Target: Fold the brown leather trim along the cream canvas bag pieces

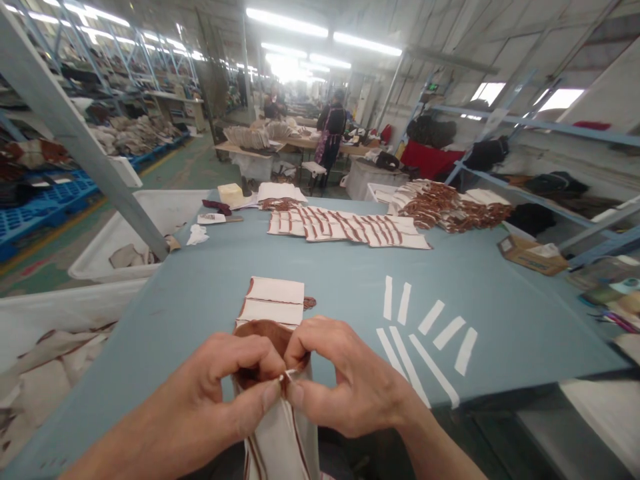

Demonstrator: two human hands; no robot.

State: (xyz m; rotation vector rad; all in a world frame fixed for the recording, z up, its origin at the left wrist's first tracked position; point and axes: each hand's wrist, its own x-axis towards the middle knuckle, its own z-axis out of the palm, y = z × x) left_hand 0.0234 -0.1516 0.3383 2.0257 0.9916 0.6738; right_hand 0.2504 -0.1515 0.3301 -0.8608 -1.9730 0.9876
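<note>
Close to me, a cream fabric piece [270, 443] with brown edging and a brown inside hangs off the table's near side, its upper end held open as a tube. My left hand [245, 383] pinches the rim from the left, thumb against fingers. From the right, my right hand [335, 373] pinches the same rim, the two thumbs almost touching. A small white bit [287, 375] shows between the fingertips; its kind is too small to tell. Just beyond my hands lie flat cream panels [275, 291] with brown seams.
White strips [434, 317] lie on the blue-grey table [345, 273] at right. A row of cream-and-brown pieces [345, 225] and a larger pile [445, 203] sit at the back. White bins [100, 257] stand left, a cardboard box [533, 255] right. A person [333, 130] stands farther off.
</note>
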